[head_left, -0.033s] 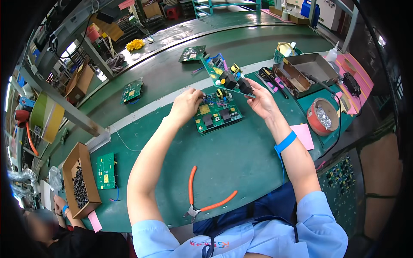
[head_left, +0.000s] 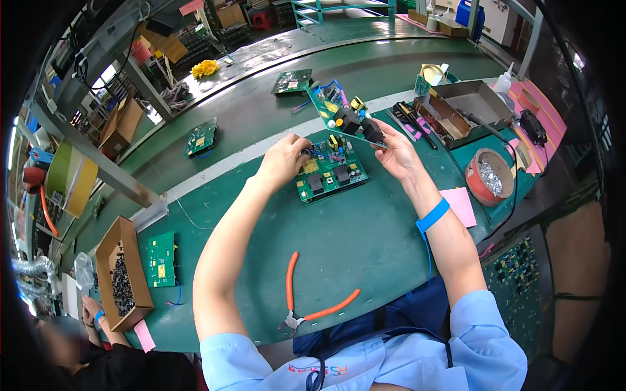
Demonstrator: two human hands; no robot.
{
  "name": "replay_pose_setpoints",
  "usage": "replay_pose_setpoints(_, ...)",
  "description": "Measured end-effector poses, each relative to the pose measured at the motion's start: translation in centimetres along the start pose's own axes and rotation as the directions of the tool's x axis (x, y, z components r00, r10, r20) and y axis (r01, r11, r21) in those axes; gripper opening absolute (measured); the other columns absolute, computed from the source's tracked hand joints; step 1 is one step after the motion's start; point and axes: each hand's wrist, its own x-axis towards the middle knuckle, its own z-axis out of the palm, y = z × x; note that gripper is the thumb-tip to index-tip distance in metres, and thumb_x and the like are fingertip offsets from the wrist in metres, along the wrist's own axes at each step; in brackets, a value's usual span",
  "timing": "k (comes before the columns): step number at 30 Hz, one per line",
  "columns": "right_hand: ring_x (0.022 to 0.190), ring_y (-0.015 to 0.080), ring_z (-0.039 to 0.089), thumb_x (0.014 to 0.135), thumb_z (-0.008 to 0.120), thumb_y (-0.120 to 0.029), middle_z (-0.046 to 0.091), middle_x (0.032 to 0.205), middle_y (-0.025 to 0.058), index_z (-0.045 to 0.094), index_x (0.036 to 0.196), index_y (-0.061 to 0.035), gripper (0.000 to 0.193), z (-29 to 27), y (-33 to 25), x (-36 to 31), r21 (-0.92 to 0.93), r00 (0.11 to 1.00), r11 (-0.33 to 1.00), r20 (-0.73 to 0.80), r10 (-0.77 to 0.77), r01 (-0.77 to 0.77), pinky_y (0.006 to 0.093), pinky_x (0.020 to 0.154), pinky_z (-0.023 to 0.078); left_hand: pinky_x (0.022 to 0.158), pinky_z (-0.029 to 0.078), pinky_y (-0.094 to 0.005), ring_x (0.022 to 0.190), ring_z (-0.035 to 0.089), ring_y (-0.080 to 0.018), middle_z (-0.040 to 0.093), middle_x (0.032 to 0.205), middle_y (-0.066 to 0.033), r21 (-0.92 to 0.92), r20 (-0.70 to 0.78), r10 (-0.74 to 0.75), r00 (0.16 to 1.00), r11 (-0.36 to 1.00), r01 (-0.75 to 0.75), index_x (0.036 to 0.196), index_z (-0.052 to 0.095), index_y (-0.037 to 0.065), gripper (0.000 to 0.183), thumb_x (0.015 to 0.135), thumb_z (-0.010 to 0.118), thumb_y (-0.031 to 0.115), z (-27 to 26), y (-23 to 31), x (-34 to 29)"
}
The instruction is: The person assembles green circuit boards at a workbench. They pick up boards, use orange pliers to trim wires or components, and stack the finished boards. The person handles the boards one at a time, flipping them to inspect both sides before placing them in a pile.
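Observation:
My right hand grips the lower right corner of a populated green circuit board, raised and tilted, with black blocks and a yellow-wound part on it. Below it a second circuit board lies flat on the green bench, carrying two dark square parts. My left hand is at this board's far left corner, fingers pinched beside a blue wire; what they hold is hidden. Close to the bench's front edge lie orange-handled cutting pliers, their handles spread.
On the left, a cardboard box of small black parts stands beside another circuit board. Further boards lie beyond. At right are a red tub of metal bits, a tray and a soldering iron. Another person's hand shows at lower left.
My left hand's fingers have shifted very slightly, and the raised board has moved a touch to the right. Everything else looks the same.

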Motion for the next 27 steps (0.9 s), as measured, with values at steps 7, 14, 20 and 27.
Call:
replay_pose_setpoints(7, 0.065, 0.0075, 0.056, 0.081, 0.043, -0.004, 0.057, 0.09, 0.0023, 0.046, 0.112, -0.0056, 0.031, -0.4, 0.5, 0.3, -0.065, 0.999, 0.997, 0.037, 0.032, -0.029, 0.0167, 0.046, 0.043, 0.06, 0.044, -0.0248, 0.068, 0.057, -0.0131, 0.06, 0.078, -0.0078, -0.454, 0.014, -0.484, 0.875, 0.777, 0.436, 0.083, 0.054, 0.002, 0.011, 0.075, 0.052, 0.009, 0.3, -2.8, 0.7)
replay_pose_setpoints(14, 0.062, 0.0094, 0.054, 0.081, 0.046, -0.006, 0.058, 0.082, 0.0035, 0.047, 0.11, -0.006, 0.029, 0.4, 1.1, -0.2, -0.228, 0.995, 0.971, 0.041, 0.091, -0.079, 0.0217, 0.048, 0.043, 0.059, 0.044, -0.0244, 0.071, 0.058, -0.014, 0.06, 0.077, -0.0049, -0.599, 0.044, -0.41, 0.911, 0.719, 0.352, 0.08, 0.057, 0.003, 0.008, 0.073, 0.053, 0.002, -0.6, -4.5, -2.8)
replay_pose_setpoints(20, 0.064, 0.01, 0.054, 0.081, 0.046, -0.007, 0.057, 0.084, 0.0053, 0.044, 0.113, -0.0048, 0.032, 0.1, 2.1, 0.3, -0.311, 0.995, 0.945, -0.02, 0.099, -0.1, 0.0222, 0.048, 0.043, 0.065, 0.046, -0.0326, 0.077, 0.056, -0.0246, 0.057, 0.085, -0.0088, -0.001, -0.21, 0.084, 0.974, 0.996, -0.086, 0.083, 0.057, 0.005, 0.019, 0.065, 0.055, 0.0, 0.3, -1.2, -4.9)
replay_pose_setpoints(27, 0.064, 0.0078, 0.053, 0.081, 0.047, -0.007, 0.058, 0.086, 0.0032, 0.044, 0.113, -0.0039, 0.032, 0.4, 1.7, -0.1, -0.28, 0.995, 0.955, -0.03, 0.096, -0.101, 0.0205, 0.048, 0.041, 0.061, 0.044, -0.0293, 0.07, 0.055, -0.0232, 0.055, 0.078, -0.0095, -0.176, -0.208, -0.321, 0.924, 0.941, 0.288, 0.088, 0.054, 0.002, 0.026, 0.066, 0.063, 0.014, 1.3, 1.9, -3.7)
